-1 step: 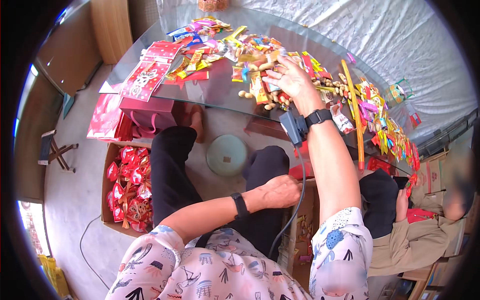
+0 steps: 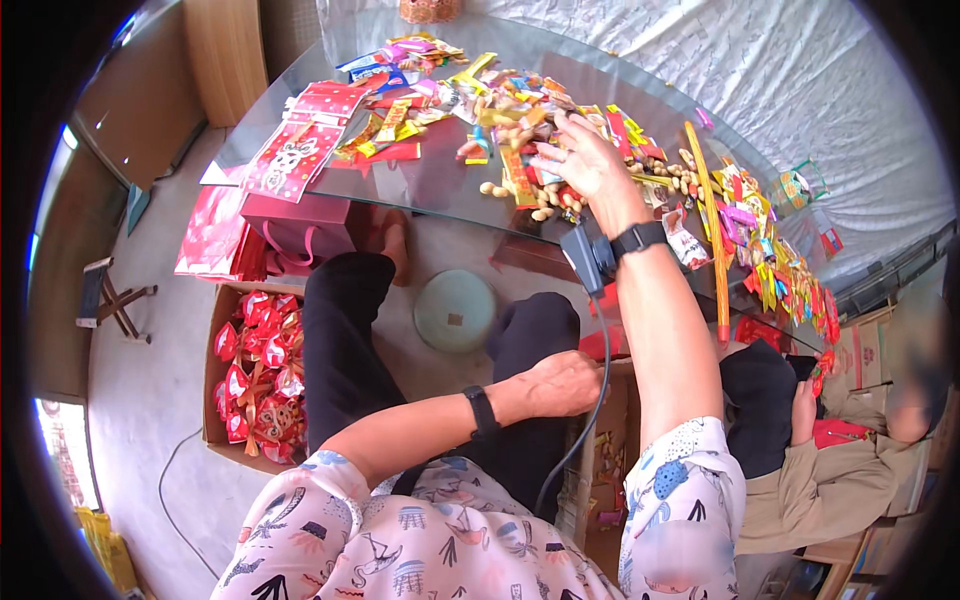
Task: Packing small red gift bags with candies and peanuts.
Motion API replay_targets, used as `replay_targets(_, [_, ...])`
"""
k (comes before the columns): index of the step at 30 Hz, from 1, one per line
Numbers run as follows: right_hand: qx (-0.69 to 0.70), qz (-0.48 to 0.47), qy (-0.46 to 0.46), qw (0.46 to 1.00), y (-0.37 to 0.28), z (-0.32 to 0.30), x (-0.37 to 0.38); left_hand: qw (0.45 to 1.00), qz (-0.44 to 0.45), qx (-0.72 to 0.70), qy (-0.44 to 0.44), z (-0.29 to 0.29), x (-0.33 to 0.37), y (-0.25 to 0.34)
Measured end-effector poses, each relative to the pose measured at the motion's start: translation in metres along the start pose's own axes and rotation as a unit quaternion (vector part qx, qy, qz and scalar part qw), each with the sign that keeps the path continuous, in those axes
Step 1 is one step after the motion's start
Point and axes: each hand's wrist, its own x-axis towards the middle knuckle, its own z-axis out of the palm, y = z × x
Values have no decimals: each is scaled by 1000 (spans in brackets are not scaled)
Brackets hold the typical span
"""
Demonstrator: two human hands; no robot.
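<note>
My right hand point(image 2: 592, 170) reaches over the pile of wrapped sweets point(image 2: 525, 95) on the glass table, palm side partly showing. Its fingers are spread, with nothing gripped between them. Just left of the fingers are loose peanuts point(image 2: 505, 130), some of them blurred, and a yellow and orange sweet packet point(image 2: 517, 177). More peanuts point(image 2: 493, 188) lie near the table's front edge. My left hand point(image 2: 565, 383) rests by my right thigh, curled into a fist. No object shows in it, and its fingertips are hidden.
Red dotted gift bags point(image 2: 298, 150) lie at the table's left. Below are a pink bag point(image 2: 300, 228) and a carton of red packets point(image 2: 258, 375). An orange stick point(image 2: 708, 230) divides the sweets at right, near another person's hand point(image 2: 803, 408). A cable point(image 2: 580, 445) runs past my left hand.
Peanuts and sweets left of my right hand have shifted and scattered a little, some landing farther left. Both hands stay almost where they were.
</note>
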Motion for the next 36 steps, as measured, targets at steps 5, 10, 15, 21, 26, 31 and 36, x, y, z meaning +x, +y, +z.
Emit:
replay_targets(5, [-87, -165, 10, 982, 12, -44, -69, 999, 1, -12, 40, -7, -2, -1])
replay_targets(10, [-189, -172, 183, 949, 54, -145, -200, 999, -7, -32, 34, -12, 0, 2])
replay_targets(15, [-278, -7, 294, 914, 141, -191, -329, 997, 26, -69, 33, -11, 6, 2])
replay_targets(21, [-319, 108, 207, 919, 203, -164, -398, 986, 35, -163, -31, -21, 25, 1])
replay_targets(26, [-471, 126, 150, 860, 199, -139, -388, 976, 44, -210, -30, -41, 50, 8])
replay_targets(31, [-451, 158, 161, 863, 203, -140, -384, 915, -13, -402, -27, -50, 80, 10])
replay_targets(36, [-475, 80, 187, 856, 218, -152, -386, 897, -112, -425, -46, -38, 83, -2])
